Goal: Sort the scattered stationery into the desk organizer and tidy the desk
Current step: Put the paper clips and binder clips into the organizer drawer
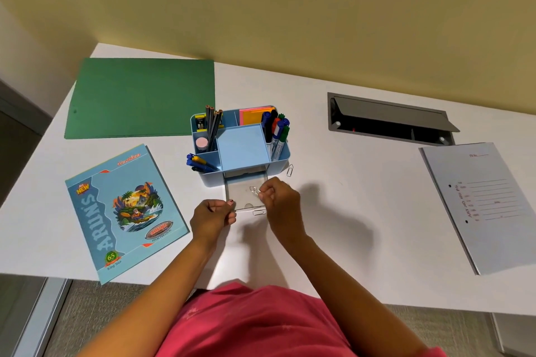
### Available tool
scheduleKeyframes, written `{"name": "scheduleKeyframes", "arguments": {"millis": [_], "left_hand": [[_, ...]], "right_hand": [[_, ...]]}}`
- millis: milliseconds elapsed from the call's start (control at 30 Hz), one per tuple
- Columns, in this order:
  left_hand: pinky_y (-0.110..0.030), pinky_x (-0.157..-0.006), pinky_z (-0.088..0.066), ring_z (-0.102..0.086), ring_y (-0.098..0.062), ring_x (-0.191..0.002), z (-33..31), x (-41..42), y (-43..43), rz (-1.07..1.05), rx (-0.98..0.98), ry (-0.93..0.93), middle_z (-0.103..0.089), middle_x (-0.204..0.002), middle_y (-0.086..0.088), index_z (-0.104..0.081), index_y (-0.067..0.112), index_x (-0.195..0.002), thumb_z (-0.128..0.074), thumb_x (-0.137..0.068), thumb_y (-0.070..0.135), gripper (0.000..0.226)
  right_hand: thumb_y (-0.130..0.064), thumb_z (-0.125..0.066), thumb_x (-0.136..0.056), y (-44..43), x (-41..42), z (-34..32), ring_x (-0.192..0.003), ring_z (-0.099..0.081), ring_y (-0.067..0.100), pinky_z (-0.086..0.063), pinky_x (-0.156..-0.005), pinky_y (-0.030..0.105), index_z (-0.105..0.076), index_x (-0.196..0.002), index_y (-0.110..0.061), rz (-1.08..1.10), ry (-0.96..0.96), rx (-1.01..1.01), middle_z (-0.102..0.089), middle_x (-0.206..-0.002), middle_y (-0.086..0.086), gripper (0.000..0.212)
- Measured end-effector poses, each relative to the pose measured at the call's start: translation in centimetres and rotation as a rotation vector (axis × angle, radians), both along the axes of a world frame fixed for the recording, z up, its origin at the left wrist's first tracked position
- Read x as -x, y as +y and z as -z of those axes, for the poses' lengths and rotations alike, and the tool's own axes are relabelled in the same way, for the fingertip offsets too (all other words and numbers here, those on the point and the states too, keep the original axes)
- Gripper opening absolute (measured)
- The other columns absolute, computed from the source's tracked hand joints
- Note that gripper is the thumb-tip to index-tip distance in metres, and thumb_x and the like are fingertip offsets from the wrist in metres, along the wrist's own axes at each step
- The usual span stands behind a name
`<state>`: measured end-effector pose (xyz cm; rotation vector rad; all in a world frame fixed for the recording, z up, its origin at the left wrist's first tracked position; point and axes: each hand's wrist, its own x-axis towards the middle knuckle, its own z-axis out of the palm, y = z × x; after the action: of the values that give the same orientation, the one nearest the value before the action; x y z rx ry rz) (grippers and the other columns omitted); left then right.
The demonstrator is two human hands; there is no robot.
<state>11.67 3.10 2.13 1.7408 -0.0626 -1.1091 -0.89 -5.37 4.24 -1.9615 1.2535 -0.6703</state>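
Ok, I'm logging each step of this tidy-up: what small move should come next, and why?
Probably release the paper clip into the clear drawer: the right hand pinches it right over the pulled-out drawer, which the left hand holds at its front corner. A loose clip lies beside the organizer, another at the drawer's front.

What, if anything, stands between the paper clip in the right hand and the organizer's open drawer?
Nothing visible. The right hand pinches the paper clip over the clear drawer, pulled out and uncovered; the left hand holds its front corner.
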Motion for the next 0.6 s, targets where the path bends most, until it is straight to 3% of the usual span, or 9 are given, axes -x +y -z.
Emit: {"name": "scheduleKeyframes", "arguments": {"millis": [100,200,300,400,600], "left_hand": [[-0.043,-0.082,-0.058,-0.065,-0.03,-0.072,0.1,0.0,0.1,-0.003,0.01,-0.002,-0.07,-0.094,-0.026,-0.06,-0.008,-0.105,-0.069,-0.086,0.012,0.03],[-0.046,-0.085,-0.057,-0.065,-0.029,-0.072,0.3,0.0,0.2,-0.006,0.022,0.011,-0.07,-0.095,-0.027,-0.06,-0.009,-0.105,-0.069,-0.085,0.013,0.031],[-0.048,-0.086,-0.056,-0.063,-0.028,-0.07,0.4,0.0,0.2,-0.015,0.034,0.027,-0.069,-0.095,-0.027,-0.06,-0.01,-0.105,-0.07,-0.085,0.013,0.032],[-0.048,-0.085,-0.056,-0.063,-0.027,-0.069,0.6,-0.1,0.3,-0.007,0.043,0.032,-0.069,-0.095,-0.028,-0.061,-0.01,-0.104,-0.07,-0.085,0.014,0.032],[-0.041,-0.08,-0.058,-0.064,-0.025,-0.07,1.0,-0.2,0.4,0.003,0.041,0.033,-0.069,-0.095,-0.027,-0.063,-0.008,-0.104,-0.072,-0.084,0.017,0.033]], "right_hand": [[-0.002,-0.058,-0.086,0.1,-0.8,0.6,-0.065,-0.053,0.015,-0.04,-0.061,0.016,-0.062,-0.081,-0.002,-0.019,0.02,-0.01,-0.063,-0.074,0.011,0.006],[-0.006,-0.05,-0.088,0.1,-0.3,0.2,-0.067,-0.057,0.02,-0.038,-0.059,0.014,-0.062,-0.083,-0.001,-0.039,0.073,0.092,-0.064,-0.076,0.012,0.014],[-0.003,-0.039,-0.085,-0.2,1.9,0.4,-0.064,-0.052,0.02,-0.039,-0.055,0.022,-0.057,-0.078,-0.009,-0.015,0.134,0.132,-0.059,-0.074,0.006,0.019],[0.006,-0.05,-0.087,-0.4,4.6,1.7,-0.064,-0.052,0.019,-0.046,-0.056,0.033,-0.055,-0.081,-0.013,0.053,0.184,0.032,-0.056,-0.076,0.003,0.02],[0.002,-0.063,-0.084,-0.2,6.2,2.8,-0.084,-0.061,0.019,-0.05,-0.076,0.025,-0.066,-0.099,-0.006,-0.027,0.316,-0.068,-0.057,-0.099,0.008,0.017]]}}
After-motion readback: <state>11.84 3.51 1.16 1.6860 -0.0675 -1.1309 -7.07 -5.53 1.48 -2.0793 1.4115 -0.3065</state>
